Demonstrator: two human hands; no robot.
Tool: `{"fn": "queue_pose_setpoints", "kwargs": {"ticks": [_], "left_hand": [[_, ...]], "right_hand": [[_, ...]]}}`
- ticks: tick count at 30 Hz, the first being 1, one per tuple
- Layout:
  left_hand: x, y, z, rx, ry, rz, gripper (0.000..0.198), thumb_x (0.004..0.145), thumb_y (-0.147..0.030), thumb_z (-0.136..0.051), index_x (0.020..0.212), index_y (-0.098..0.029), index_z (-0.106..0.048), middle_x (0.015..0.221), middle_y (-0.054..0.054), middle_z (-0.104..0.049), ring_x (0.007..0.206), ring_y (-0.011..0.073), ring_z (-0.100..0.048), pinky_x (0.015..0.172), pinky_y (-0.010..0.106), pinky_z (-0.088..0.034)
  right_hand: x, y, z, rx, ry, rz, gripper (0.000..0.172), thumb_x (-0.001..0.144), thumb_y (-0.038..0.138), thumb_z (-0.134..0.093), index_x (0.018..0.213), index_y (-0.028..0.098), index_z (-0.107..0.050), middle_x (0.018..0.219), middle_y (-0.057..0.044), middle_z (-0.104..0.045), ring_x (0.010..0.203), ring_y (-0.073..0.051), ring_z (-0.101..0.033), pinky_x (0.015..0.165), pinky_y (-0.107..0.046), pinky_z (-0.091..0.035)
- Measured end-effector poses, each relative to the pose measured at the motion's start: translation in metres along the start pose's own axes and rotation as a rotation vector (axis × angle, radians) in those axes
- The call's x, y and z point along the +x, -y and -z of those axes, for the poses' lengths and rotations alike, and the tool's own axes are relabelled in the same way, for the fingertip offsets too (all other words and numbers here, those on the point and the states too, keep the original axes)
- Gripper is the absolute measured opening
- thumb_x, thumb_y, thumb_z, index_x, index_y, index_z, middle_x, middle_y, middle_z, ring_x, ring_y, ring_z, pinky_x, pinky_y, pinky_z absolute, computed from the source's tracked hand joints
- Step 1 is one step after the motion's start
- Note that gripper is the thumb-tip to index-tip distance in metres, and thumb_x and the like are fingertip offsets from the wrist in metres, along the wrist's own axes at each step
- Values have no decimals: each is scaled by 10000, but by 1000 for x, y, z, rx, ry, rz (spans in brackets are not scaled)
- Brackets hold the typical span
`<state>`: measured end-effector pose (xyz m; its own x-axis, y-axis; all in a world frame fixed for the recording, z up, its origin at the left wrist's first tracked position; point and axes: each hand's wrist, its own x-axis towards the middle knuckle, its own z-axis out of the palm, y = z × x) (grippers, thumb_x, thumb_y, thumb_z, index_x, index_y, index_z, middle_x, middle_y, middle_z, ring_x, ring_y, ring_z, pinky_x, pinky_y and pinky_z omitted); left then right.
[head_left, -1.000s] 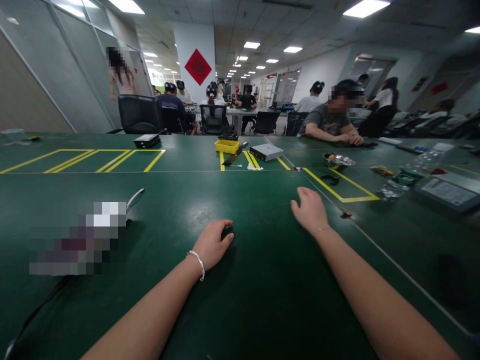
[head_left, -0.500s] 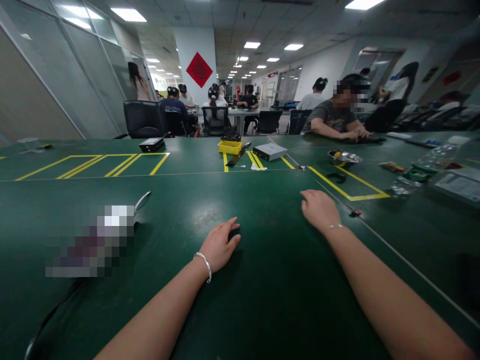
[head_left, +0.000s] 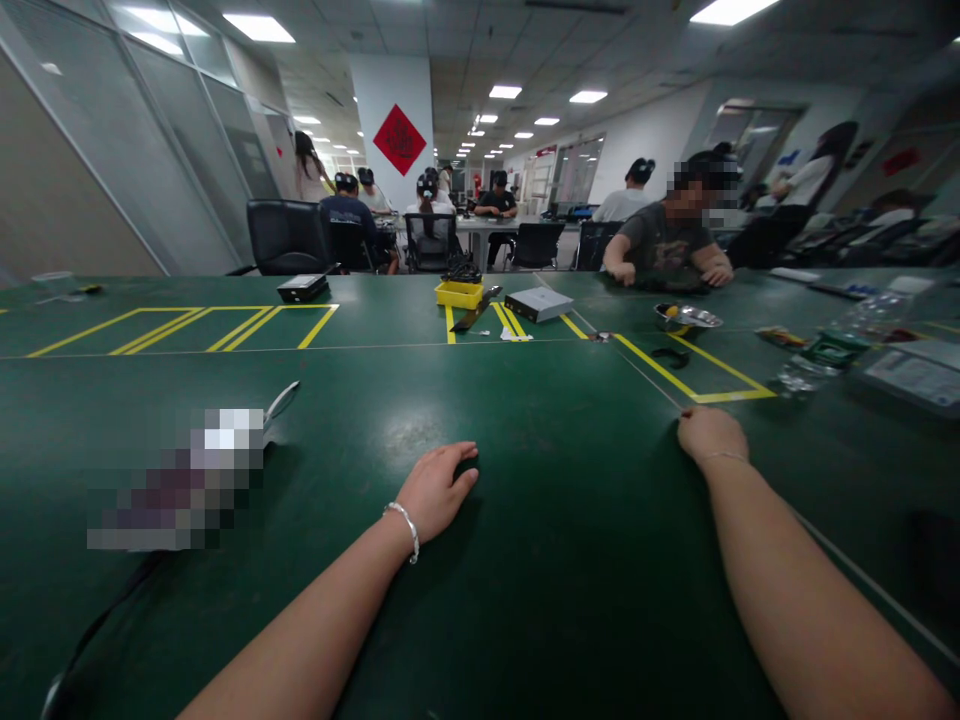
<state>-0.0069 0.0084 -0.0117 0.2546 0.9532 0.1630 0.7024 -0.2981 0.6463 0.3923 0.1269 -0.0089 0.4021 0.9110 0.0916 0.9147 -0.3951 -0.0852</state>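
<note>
My left hand (head_left: 436,492) lies on the green tabletop (head_left: 525,560), fingers extended and thumb apart, holding nothing; a silver bracelet circles its wrist. Off to the right, my right hand (head_left: 712,436) is on the table over the thin seam line, near the corner of a yellow tape outline (head_left: 731,396). Its fingers are curled down and mostly hidden behind the back of the hand. A small reddish item lay at this spot earlier and is now covered by the hand. I cannot see what is in the fingers.
A blurred-out object (head_left: 184,480) with a cord lies at left. Farther back are a yellow bin (head_left: 459,294), a grey box (head_left: 538,303), a black box (head_left: 303,288) and a metal bowl (head_left: 686,317). A plastic bottle (head_left: 836,345) lies at right. A person (head_left: 667,240) sits across the table.
My right hand has moved right and slightly toward me, its fingers curling down over the small reddish item. My left hand has stayed put. The person opposite has drawn their hands apart.
</note>
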Motion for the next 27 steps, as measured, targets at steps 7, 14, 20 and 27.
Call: {"fn": "queue_pose_setpoints", "kwargs": {"ticks": [7,14,20,27], "left_hand": [[1,4,-2,88,3,-29,330,814,-306,-419,1116,-202,-502,1153,43,-557,1086,190,-474,954,342,-330],[1,2,-2,105,9,-21,330,810,-320,-426,1112,-212,-506,1146,46,-555,1082,200,-473,951,353,-331],[1,1,-1,70,5,-13,322,816,-334,-417,1099,-214,-514,1149,48,-554,1085,204,-470,943,354,-327],[3,-2,-1,1,20,-57,271,829,-323,-395,1045,-221,-522,916,12,-646,903,177,-549,882,348,-344]], "right_hand": [[-5,6,1,59,-38,-5,350,817,299,-316,1055,181,-544,985,-145,-586,869,-266,-547,699,-367,-404],[-15,29,5,69,-100,104,329,826,282,-320,1029,151,-543,941,-148,-594,857,-266,-539,671,-347,-389],[-62,96,17,197,-175,645,242,812,306,-415,908,155,-578,884,-83,-603,828,-193,-516,720,-304,-378],[-162,171,15,270,-166,1275,190,824,285,-426,864,159,-564,803,-69,-580,797,-174,-480,735,-298,-355]]}}
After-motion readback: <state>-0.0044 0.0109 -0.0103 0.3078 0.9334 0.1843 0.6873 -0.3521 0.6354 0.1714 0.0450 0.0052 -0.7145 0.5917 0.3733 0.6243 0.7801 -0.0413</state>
